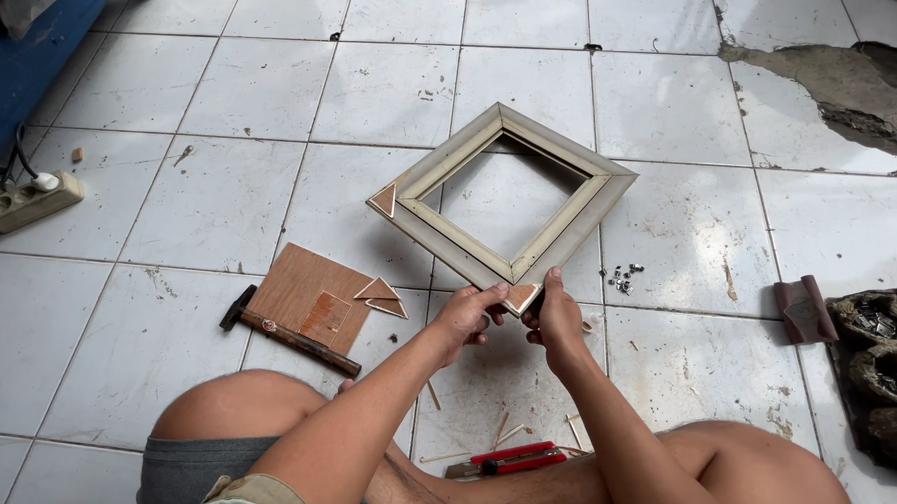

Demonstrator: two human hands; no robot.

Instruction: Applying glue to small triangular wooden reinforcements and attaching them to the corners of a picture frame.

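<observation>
Wooden frame point(502, 200), near corner hidden under left hand point(463, 317) and right hand point(555, 320), both grips clamped on it.

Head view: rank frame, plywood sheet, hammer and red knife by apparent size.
1. Frame, held up nearer the camera, so its lead is unsure.
2. Plywood sheet.
3. Hammer.
4. Red knife; hammer looks only somewhat longer.

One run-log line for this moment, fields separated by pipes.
left hand: grips picture frame near corner | right hand: presses triangular wood piece onto that corner | hammer: on tiled floor
</observation>
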